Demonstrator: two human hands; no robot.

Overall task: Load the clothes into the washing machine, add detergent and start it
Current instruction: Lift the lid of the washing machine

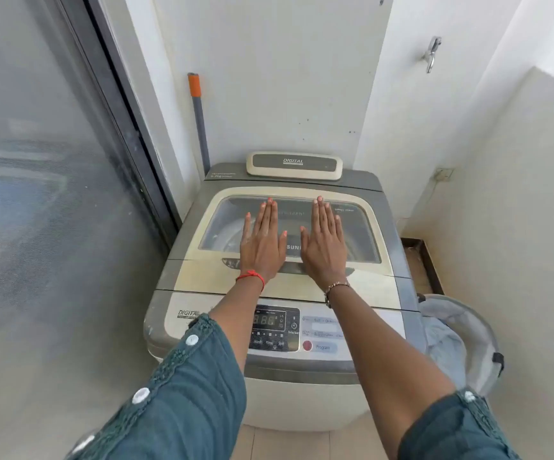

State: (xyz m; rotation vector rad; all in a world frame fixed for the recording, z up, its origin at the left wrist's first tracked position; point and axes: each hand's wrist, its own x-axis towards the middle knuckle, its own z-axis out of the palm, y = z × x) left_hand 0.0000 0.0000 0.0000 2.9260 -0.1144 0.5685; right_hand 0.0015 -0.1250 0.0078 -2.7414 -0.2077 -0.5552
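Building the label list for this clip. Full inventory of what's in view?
washing machine: 1, grey and cream, centre, against the wall
lid: 1, cream with clear window, closed
control panel: 1, dark, machine's front edge
button: 1, red, right of the panel
pole: 1, grey with orange grip, corner behind the machine
laundry basket: 1, grey, right of the machine
clothes: count unclear, pale blue, in the basket
tap: 1, metal, wall upper right
glass door: 1, dark frame, left
sleeves: 2, teal, bottom
left hand: flat on the lid, red thread at wrist
right hand: flat on the lid, bracelet at wrist
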